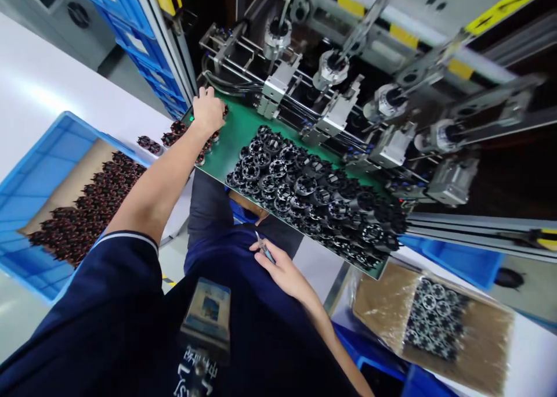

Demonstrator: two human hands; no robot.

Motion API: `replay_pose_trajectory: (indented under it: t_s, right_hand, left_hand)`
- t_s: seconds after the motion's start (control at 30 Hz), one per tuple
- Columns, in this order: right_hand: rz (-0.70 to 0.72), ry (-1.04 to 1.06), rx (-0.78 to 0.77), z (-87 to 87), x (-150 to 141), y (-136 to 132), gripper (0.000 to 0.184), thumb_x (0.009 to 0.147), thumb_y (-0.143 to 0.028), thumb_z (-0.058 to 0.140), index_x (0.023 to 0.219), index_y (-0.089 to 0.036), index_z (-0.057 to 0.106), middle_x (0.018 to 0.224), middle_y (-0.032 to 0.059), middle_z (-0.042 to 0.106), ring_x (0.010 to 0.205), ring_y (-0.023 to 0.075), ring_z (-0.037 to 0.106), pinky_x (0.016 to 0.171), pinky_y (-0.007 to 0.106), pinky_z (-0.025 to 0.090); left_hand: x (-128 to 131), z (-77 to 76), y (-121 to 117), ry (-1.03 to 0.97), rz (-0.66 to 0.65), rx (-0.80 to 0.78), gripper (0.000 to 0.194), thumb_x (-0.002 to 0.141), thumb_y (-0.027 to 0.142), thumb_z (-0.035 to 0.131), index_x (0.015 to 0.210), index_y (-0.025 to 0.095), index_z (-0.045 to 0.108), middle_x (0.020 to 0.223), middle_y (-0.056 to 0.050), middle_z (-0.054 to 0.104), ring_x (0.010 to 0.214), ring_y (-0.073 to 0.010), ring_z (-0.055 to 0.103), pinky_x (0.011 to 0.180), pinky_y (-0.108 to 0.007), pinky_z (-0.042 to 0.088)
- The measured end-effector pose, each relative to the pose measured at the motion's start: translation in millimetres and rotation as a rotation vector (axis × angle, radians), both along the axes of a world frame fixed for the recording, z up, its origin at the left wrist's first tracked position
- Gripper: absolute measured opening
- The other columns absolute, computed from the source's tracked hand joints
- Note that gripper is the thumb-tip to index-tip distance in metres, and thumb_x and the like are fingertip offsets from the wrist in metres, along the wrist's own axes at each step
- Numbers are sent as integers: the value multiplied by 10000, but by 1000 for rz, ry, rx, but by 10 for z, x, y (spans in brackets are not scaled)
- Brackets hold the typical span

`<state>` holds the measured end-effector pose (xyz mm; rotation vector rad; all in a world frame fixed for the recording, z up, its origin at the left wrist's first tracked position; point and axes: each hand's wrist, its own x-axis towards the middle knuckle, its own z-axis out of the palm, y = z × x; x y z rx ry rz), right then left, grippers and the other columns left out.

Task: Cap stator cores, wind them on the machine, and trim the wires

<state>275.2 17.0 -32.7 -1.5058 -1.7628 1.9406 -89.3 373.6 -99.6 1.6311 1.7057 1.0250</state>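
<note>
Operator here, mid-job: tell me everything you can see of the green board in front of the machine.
The green board is a flat, smooth panel along the front of silver clamp units. Black slotted rings crowd its surface in a dense mass, dark wound parts line one edge, and the left hand rests on its far corner.

One head-worn camera looks forward and steeply down from just above the person's chest (243, 327), wide-angle, edges bent. Close-up on the left hand (208, 111) and right hand (278, 263), with the green board (241, 133) just ahead, the machine (331, 69) beyond it and a blue tray (47, 170) off left.
</note>
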Motion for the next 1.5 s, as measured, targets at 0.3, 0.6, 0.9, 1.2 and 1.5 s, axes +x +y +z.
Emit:
replay_pose_trajectory:
  t_s: [0.3,0.6,0.9,1.2,1.5]
  right_hand:
    - [-36,112,47,61,-99,151,395,1151,-567,681,1280,-227,833,1009,11,801,890,191,676,937,338,551]
    - [-480,281,335,158,-394,357,469,1185,-703,708,1238,-258,844,930,16,763,775,179,655,793,349,576]
    - [-626,428,780,620,-372,473,227,1160,-555,839,1215,-347,912,913,8,841,584,154,640,652,384,643]
    - [-659,351,730,813,-430,481,329,1100,-607,912,1016,-290,884,860,14,798,646,156,638,597,337,584]
    - [-436,449,158,902,-252,650,361,1027,-543,1005,974,-223,846,772,-35,651,678,120,527,664,292,467]
  left_hand:
    - [148,419,-784,61,-40,105,581,901,692,1007,843,282,599,1263,-151,762,1363,-391,630,1281,-623,505]
    - [883,1427,-2586,-322,-185,321,547,1050,558,947,808,250,565,1014,-48,793,1165,-309,845,956,-492,671]
    - [1106,1516,-2947,-328,-387,234,303,1006,389,1001,1094,238,754,1340,-134,873,1194,-287,844,1039,-459,706]
    - [1231,1506,-3002,-63,-330,371,278,1011,369,967,1132,248,747,1306,-117,859,1128,-250,880,821,-340,729]
    - [1040,1002,-2962,149,-233,492,295,1104,530,921,1197,284,788,1547,-76,807,1289,-325,877,1015,-476,791]
